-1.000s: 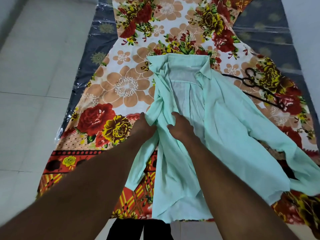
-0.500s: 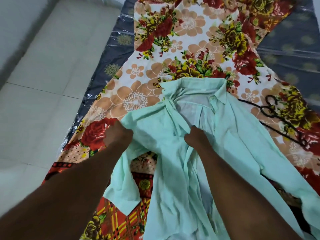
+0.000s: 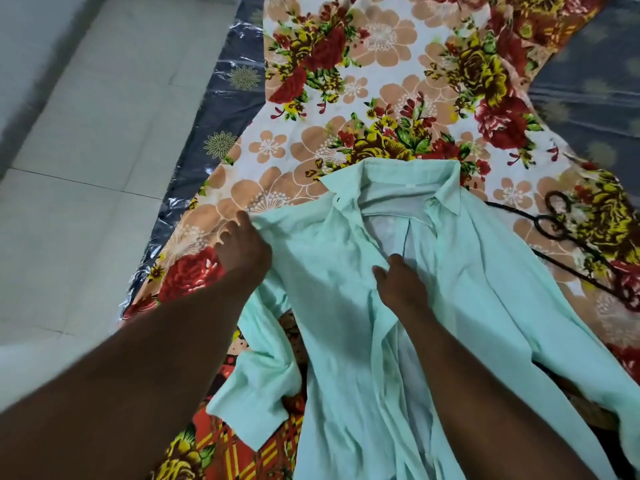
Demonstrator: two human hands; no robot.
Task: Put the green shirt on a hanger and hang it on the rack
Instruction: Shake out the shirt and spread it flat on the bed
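Green shirt lies lengthwise, collar pointing away from the person.

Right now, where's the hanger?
Head view: the black hanger lies on the floral sheet, right of the green shirt, beside its collar and shoulder.

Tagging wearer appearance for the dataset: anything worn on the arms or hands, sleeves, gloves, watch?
Nothing worn shows. Left hand and right hand ungloved; left forearm and right forearm bare to the frame edge, no sleeves, no watch or band at either wrist.

Single head-worn view, looking forward and down, close over floral sheet
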